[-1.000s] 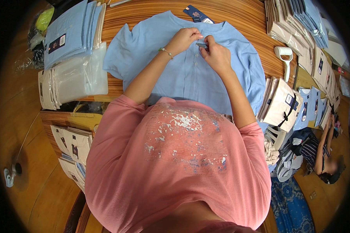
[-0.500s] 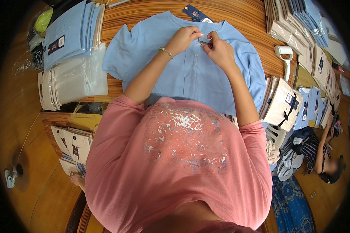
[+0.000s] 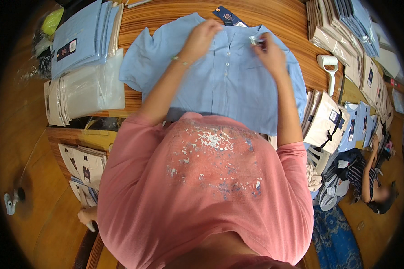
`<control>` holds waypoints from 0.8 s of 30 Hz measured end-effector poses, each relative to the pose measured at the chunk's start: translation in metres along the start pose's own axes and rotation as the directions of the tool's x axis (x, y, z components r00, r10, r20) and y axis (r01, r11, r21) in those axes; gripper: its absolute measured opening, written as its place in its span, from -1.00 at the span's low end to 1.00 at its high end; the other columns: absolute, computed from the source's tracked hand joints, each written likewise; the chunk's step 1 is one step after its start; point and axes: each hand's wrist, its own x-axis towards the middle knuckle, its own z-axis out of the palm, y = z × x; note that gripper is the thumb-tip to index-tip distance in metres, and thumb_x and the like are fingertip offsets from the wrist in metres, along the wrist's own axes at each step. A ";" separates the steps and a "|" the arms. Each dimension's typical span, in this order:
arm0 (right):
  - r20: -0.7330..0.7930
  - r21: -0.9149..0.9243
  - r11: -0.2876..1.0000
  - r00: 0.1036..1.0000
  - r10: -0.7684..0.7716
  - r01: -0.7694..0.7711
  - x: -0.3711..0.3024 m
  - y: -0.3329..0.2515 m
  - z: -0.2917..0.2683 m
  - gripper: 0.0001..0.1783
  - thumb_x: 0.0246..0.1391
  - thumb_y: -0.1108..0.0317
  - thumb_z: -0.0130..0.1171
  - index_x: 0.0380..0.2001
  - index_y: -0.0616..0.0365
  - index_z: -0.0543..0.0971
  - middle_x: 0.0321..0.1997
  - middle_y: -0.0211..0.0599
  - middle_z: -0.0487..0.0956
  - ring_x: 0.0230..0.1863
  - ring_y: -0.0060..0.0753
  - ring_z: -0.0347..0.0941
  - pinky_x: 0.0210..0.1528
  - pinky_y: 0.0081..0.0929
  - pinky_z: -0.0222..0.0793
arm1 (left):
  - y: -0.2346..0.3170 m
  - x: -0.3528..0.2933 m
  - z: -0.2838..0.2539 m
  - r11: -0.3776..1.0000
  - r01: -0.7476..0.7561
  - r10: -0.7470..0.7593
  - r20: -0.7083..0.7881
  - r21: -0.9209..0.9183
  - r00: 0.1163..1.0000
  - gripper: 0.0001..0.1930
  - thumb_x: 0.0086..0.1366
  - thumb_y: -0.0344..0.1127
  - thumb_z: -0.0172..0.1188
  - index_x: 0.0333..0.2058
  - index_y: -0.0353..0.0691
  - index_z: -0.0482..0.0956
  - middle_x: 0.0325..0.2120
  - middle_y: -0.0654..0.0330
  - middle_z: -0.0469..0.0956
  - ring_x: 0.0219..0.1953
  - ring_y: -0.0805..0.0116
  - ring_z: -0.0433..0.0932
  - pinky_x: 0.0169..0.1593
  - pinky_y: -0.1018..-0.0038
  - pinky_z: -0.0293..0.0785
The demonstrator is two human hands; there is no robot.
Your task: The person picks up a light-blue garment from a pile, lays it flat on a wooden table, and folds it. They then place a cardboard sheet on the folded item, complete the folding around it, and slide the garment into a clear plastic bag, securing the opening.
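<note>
A light blue short-sleeved blouse lies spread flat on the striped wooden table, its buttoned front facing up. A navy hang tag sits at its neckline. Above the left of the neck opening is my left hand, blurred, with its fingertips bunched together; whatever they may pinch is hidden. On the other side of the placket, my right hand is raised over the blouse's upper chest. Its curled fingers grip a small dark tool with a pale, shiny end, too blurred to name.
Folded blue shirts and clear plastic bags are stacked at left. A white lint roller lies at right, beside piles of bagged beige garments. A co-worker is at far right; another person's hand shows at lower left.
Both hands have come away from the top of the placket and moved apart, left hand up and left, right hand to the right with the small tool. The blouse has barely shifted.
</note>
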 end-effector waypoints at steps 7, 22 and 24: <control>-0.338 -0.067 0.934 0.888 0.310 -0.352 0.005 0.230 -0.041 -0.56 -0.08 0.29 0.21 -0.20 0.38 0.37 -0.26 0.23 0.50 -0.18 0.22 0.43 -0.13 -0.11 0.35 | 0.043 -0.100 -0.190 0.803 0.297 -0.593 0.741 0.517 0.314 -0.80 0.18 -0.32 0.13 -0.27 -0.33 0.50 -0.37 0.17 0.52 -0.27 0.44 0.46 -0.17 0.54 0.35; -0.588 -0.288 0.853 0.783 0.202 -0.436 -0.017 0.164 -0.032 -0.71 0.00 0.23 0.14 -0.22 0.12 0.54 -0.13 -0.04 0.48 -0.04 -0.01 0.38 -0.04 -0.19 0.31 | -0.001 -0.098 0.033 0.905 -0.128 0.037 0.224 0.405 0.974 -0.74 0.07 -0.12 0.26 -0.47 -0.21 0.56 -0.48 0.23 0.51 -0.34 0.30 0.45 -0.19 0.42 0.34; -0.480 -0.334 0.717 0.765 0.429 -0.612 -0.020 0.182 -0.035 -0.65 0.01 0.17 0.13 -0.14 0.09 0.51 -0.04 -0.04 0.42 0.02 0.03 0.32 -0.01 -0.10 0.29 | -0.011 -0.102 0.050 0.859 -0.129 0.070 0.135 0.496 0.988 -0.76 0.03 -0.11 0.27 -0.50 -0.16 0.56 -0.48 0.28 0.50 -0.30 0.31 0.43 -0.17 0.37 0.30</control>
